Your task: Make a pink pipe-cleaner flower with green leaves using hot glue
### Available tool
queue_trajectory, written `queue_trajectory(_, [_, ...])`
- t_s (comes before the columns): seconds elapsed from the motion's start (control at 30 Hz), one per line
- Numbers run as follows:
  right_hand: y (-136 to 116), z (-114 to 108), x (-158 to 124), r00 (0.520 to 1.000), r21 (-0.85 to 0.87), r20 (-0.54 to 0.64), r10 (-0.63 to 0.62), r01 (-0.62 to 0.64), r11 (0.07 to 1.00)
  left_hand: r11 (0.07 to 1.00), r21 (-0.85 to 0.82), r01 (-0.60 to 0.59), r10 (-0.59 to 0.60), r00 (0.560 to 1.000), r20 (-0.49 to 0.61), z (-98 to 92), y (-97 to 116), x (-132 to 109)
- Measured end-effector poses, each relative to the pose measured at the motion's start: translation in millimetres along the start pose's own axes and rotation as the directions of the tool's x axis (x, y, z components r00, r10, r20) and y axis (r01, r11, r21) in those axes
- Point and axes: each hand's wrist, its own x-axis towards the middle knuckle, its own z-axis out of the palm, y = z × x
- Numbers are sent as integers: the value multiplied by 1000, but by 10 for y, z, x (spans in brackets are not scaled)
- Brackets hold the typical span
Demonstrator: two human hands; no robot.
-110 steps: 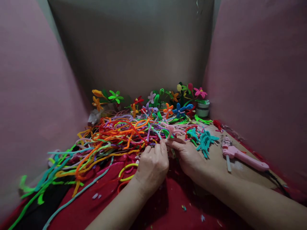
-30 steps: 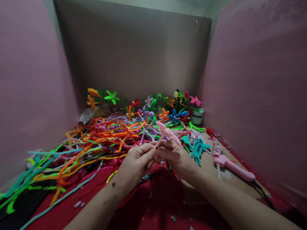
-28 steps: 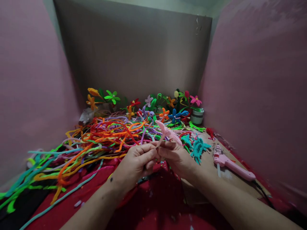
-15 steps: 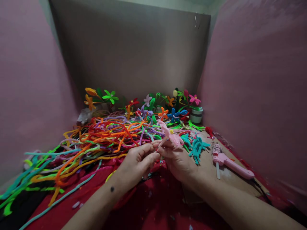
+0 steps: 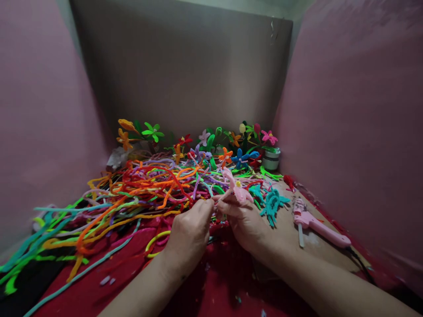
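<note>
While the fingers of our left hand (image 5: 191,229) pinch the stem (image 5: 225,195) of the pink flower (image 5: 241,194), those of our right hand (image 5: 246,223) grasp it just beneath the petals, so it slants upward between both. Since half a second ago our left hand has rolled knuckles-up, baring more of the yellow loop (image 5: 148,246) beside it. Behind and leftward sprawls a heap of fuzzy wires (image 5: 142,180), cluttering our reach; other flowers (image 5: 240,157) stand beyond. Just right of the petals lies a turquoise piece (image 5: 273,202), then the pink glue gun (image 5: 320,227) on cardboard (image 5: 287,226). Pink walls (image 5: 357,110) hem us in on both sides, a grey panel (image 5: 181,66) at the back; red cloth (image 5: 224,277), dotted with scraps (image 5: 238,299), gives us room between our forearms (image 5: 307,269).
</note>
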Motion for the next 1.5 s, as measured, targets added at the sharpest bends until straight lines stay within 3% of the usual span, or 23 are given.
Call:
queue_trajectory(0.13, [-35,30,-21,999,-26,48,-24,26,999,984,-164,63,-68,997,-28,-39,41,41])
queue_trajectory(0.3, [-134,73,-44,986,-114,167,-4,24,993,887,-348,302,-305,951,47,-91,92,102])
queue_trajectory(0.47, [-123,39,-12,986,-212,153,-63,95,973,713,-547,438,-430,890,152,-133,140,146])
queue_trajectory(0.6, [-64,-19,17,988,-190,147,-41,69,979,500,-673,544,-504,815,285,-150,179,183])
queue_trajectory(0.73, [-40,-74,50,984,-79,169,58,-45,996,213,-781,587,-463,764,449,-142,161,195])
queue_trajectory(0.87, [-43,-97,68,961,10,256,101,-108,994,-127,-740,660,-275,694,666,-193,89,198])
queue_trajectory(0.97, [-42,-79,47,966,29,249,75,-85,996,-209,-661,721,-153,643,750,-251,47,205])
queue_trajectory(1.07, [-24,-58,24,983,42,178,48,-56,998,-91,-666,740,-195,643,741,-272,59,219])
queue_trajectory(1.17, [1,-54,20,991,43,120,59,-65,997,251,-679,690,-339,720,606,-247,107,224])
queue_trajectory(1.27, [5,-56,26,995,44,80,54,-57,997,566,-592,574,-372,819,437,-198,135,208])
queue_trajectory(1.5, [-25,-24,14,998,33,44,49,-51,998,826,-393,403,-345,914,212,-93,103,142])
